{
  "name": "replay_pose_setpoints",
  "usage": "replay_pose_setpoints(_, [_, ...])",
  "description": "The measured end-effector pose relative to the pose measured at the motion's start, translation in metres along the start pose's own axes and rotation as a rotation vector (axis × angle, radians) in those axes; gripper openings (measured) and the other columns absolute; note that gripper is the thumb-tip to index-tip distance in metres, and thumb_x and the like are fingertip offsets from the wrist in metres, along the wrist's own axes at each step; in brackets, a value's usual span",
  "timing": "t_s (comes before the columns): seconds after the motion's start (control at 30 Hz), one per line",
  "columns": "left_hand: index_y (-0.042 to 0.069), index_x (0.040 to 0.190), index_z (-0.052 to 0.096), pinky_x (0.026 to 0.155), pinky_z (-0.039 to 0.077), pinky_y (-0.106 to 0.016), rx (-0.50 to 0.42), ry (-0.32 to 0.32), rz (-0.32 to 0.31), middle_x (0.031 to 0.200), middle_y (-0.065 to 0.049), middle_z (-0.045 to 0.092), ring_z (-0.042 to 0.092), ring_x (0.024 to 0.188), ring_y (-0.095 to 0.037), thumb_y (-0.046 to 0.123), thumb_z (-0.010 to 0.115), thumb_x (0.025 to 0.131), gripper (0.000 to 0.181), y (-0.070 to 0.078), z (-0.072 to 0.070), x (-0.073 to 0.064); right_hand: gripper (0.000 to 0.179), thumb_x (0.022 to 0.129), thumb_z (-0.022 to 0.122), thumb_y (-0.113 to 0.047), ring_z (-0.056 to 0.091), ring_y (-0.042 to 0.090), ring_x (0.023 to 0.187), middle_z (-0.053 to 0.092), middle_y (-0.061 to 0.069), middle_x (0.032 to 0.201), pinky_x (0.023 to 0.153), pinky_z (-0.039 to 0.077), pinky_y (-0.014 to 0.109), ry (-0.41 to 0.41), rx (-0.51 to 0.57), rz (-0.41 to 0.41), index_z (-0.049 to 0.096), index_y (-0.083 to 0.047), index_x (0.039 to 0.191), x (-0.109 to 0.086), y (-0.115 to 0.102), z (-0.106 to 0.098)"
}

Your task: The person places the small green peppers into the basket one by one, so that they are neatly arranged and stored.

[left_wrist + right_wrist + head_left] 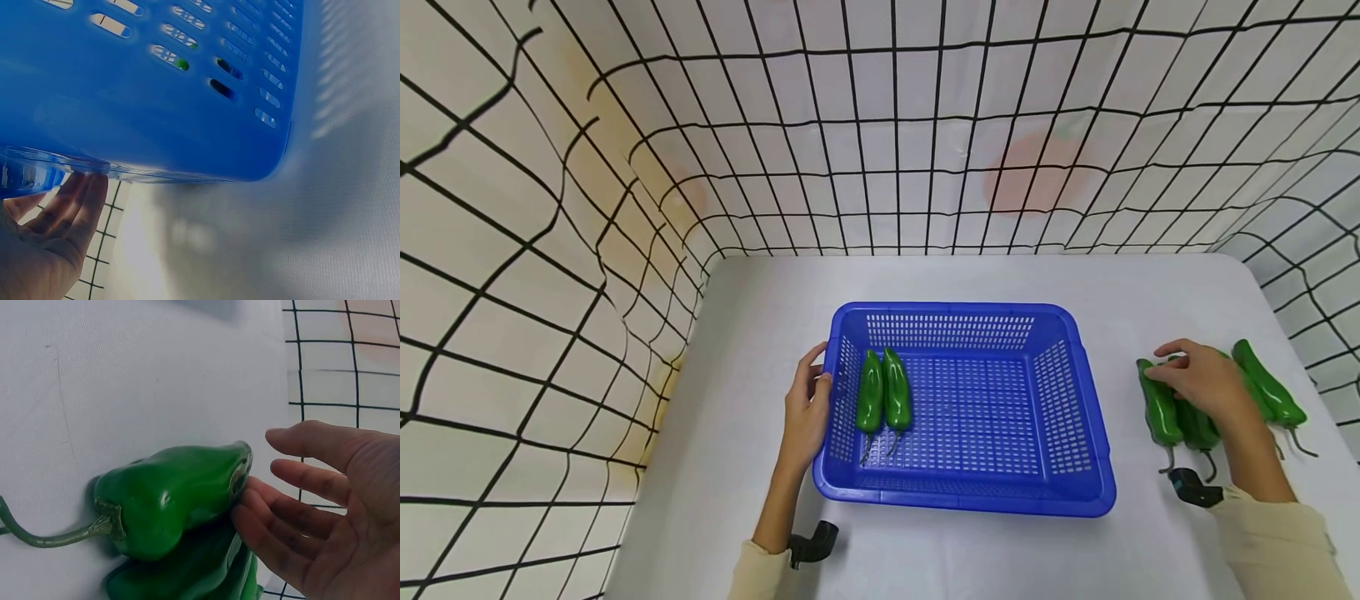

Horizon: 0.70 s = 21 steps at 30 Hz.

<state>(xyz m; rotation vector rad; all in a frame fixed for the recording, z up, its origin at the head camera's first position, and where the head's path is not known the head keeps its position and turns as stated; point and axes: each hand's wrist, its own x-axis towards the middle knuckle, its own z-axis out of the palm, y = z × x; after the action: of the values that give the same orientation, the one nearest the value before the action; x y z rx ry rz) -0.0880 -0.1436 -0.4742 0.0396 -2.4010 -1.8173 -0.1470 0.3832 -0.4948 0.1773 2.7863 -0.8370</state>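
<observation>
Two green peppers (883, 392) lie side by side along the left end of a blue plastic basket (962, 505). My left hand (807, 412) is at the basket's left side. In the left wrist view its nearly straight fingers (87, 209) touch the rim from outside and below. To the right of the basket, my right hand (1210, 379) reaches over a row of several green peppers. Its thumb and index finger are apart beyond the tip of the leftmost pepper (169, 494), with the other fingertips right at that tip. The hand partly hides the middle peppers.
The basket and peppers rest on a white table (760, 308). Black wire grid panels (917, 150) stand along its back, left and right sides. A far-right pepper (1270, 385) lies near the right edge. Each wrist wears a small black device (814, 543).
</observation>
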Motion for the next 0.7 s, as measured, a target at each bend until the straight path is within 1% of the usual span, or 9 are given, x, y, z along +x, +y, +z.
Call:
replay_pose_setpoints(0.13, [0.005, 0.148, 0.043, 0.067, 0.060, -0.042, -0.001, 0.001, 0.001, 0.113, -0.026, 0.063, 0.066, 0.090, -0.040, 0.000, 0.041, 0.102, 0.046, 0.000, 0.000, 0.000, 0.053, 0.093, 0.065, -0.029, 0.060, 0.041, 0.082, 0.058, 0.039, 0.110, 0.060, 0.048, 0.042, -0.013, -0.086, 0.012, 0.049, 0.010, 0.125, 0.001, -0.006, 0.003])
replay_pose_setpoints(0.2, [0.005, 0.148, 0.044, 0.067, 0.060, -0.041, -0.002, 0.004, 0.004, 0.112, -0.026, 0.063, 0.066, 0.090, -0.039, 0.000, 0.041, 0.102, 0.046, -0.001, 0.000, 0.000, 0.054, 0.092, 0.067, -0.029, 0.058, 0.044, 0.085, 0.056, 0.040, 0.111, 0.062, 0.046, 0.045, -0.027, -0.108, 0.033, 0.049, 0.009, 0.125, 0.001, -0.009, 0.005])
replay_pose_setpoints(0.33, [0.005, 0.148, 0.044, 0.067, 0.060, -0.039, 0.000, 0.002, 0.004, 0.112, -0.026, 0.063, 0.066, 0.090, -0.039, 0.000, 0.041, 0.103, 0.046, 0.000, 0.000, 0.000, 0.052, 0.090, 0.069, -0.025, 0.057, 0.045, 0.084, 0.056, 0.040, 0.111, 0.061, 0.044, 0.047, -0.050, -0.144, 0.056, 0.049, 0.009, 0.123, 0.001, -0.012, 0.010])
replay_pose_setpoints(0.53, [0.004, 0.148, 0.043, 0.068, 0.060, -0.043, 0.002, 0.002, 0.008, 0.113, -0.027, 0.062, 0.066, 0.091, -0.041, 0.000, 0.041, 0.102, 0.046, 0.001, 0.001, 0.000, 0.044, 0.089, 0.069, -0.019, 0.059, 0.044, 0.080, 0.058, 0.039, 0.106, 0.059, 0.043, 0.046, -0.052, -0.177, 0.033, 0.051, 0.009, 0.118, 0.002, -0.016, 0.012])
replay_pose_setpoints(0.7, [0.004, 0.148, 0.043, 0.067, 0.060, -0.044, 0.005, 0.009, 0.010, 0.112, -0.027, 0.063, 0.066, 0.090, -0.042, -0.001, 0.040, 0.102, 0.046, 0.002, 0.001, 0.000, 0.043, 0.089, 0.067, -0.017, 0.059, 0.048, 0.084, 0.058, 0.040, 0.107, 0.061, 0.044, 0.049, -0.056, -0.175, 0.007, 0.051, 0.009, 0.119, 0.002, -0.018, 0.009])
